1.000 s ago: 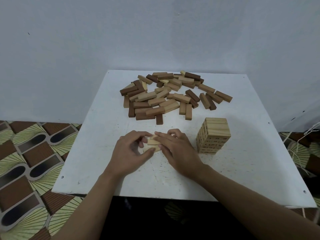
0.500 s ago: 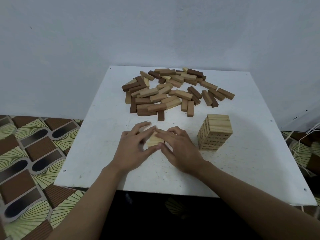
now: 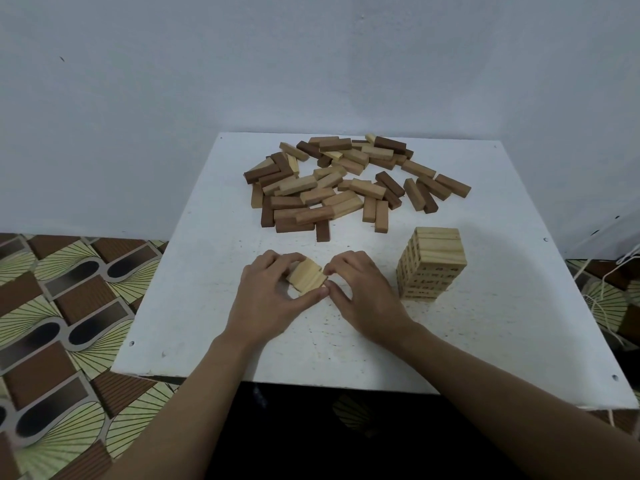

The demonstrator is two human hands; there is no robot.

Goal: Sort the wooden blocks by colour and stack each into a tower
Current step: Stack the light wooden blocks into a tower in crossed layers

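Head view: a white table [image 3: 485, 323] fills the middle of the frame, with a pale blue-grey wall [image 3: 311, 64] behind it across the top. A brown and cream patterned floor [image 3: 62, 306] shows at lower left.

Just below the centre of the frame, both hands meet around a small set of pale blocks [image 3: 306, 278] lying side by side, their grain lines running diagonally. The left hand [image 3: 266, 296] curls round this set from the left, with its fingers bent over the far edge and its thumb along the near edge. The right hand [image 3: 363, 292] pinches the right end of the set between bent fingertips and thumb. The two thumbs touch at the set's lower right corner. Whether the set rests flat on the table or is raised off it cannot be told.

To the right of the hands, near but apart from them, stands an upright pale wood tower [image 3: 431, 263] of many layers, its top layer of blocks lying side by side.

Above the hands, toward the far side of the table, a loose pile of mixed blocks [image 3: 346, 181] sprawls. Dark brown, mid-brown and pale pieces lie jumbled in it at all angles, some overlapping.

At the right edge of the frame, a white cord [image 3: 602, 296] trails down past the table.
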